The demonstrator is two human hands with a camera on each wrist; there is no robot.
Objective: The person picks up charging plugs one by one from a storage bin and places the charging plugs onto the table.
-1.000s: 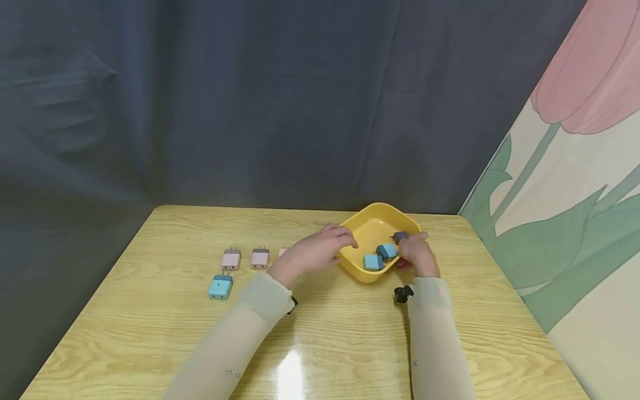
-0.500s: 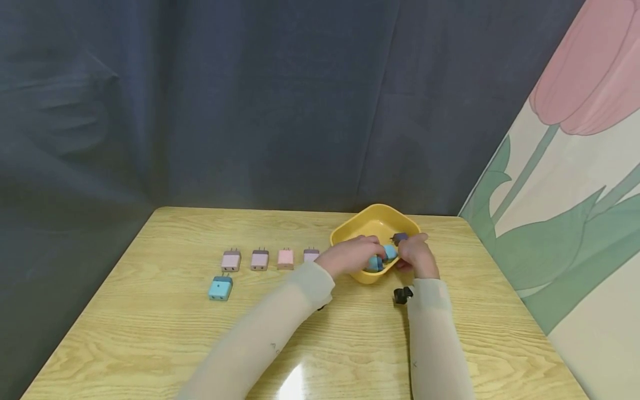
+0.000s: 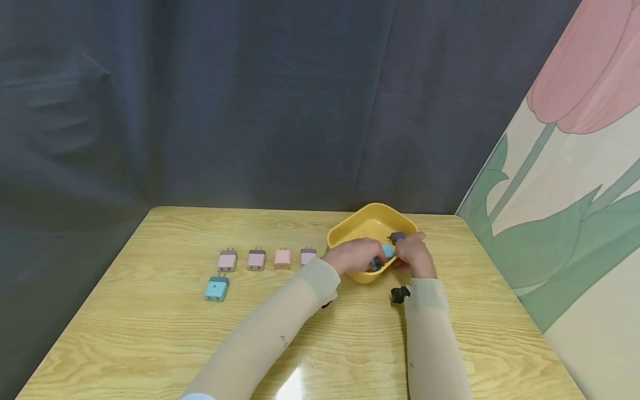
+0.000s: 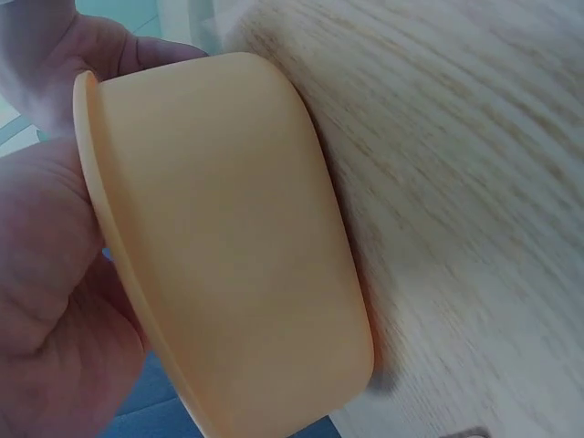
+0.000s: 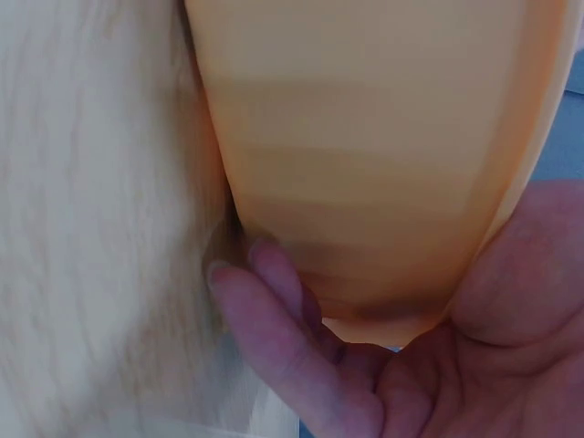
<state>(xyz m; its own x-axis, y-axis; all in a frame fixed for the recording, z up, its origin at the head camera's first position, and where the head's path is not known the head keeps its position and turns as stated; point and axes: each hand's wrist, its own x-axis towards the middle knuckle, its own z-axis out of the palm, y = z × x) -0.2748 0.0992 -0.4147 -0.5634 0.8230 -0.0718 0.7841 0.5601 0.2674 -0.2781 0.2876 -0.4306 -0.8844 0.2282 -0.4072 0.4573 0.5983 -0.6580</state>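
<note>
A yellow plastic tub (image 3: 367,225) stands at the back right of the table, its outer wall filling much of both wrist views. My left hand (image 3: 356,254) reaches over the near left rim, fingers curled round a blue plug-in charger (image 3: 375,265) inside; the fingertips are partly hidden. Beside them in the tub lie another light blue charger (image 3: 388,251) and a dark blue one (image 3: 397,237). At the right side, my right hand (image 3: 416,255) grips the tub's rim. The right wrist view shows its curled fingers (image 5: 283,338) below the outer wall, near the tabletop.
Left of the tub, a row of chargers lies with prongs pointing away: lavender (image 3: 227,261), lavender (image 3: 256,260), pink (image 3: 282,259) and lavender (image 3: 308,256). A light blue charger (image 3: 216,289) lies before the leftmost one. A dark curtain (image 3: 270,105) hangs behind the table.
My left hand has moved right from over the row into the tub and down to a blue charger, uncovering the pink and rightmost lavender chargers. My right hand stays at the rim.
</note>
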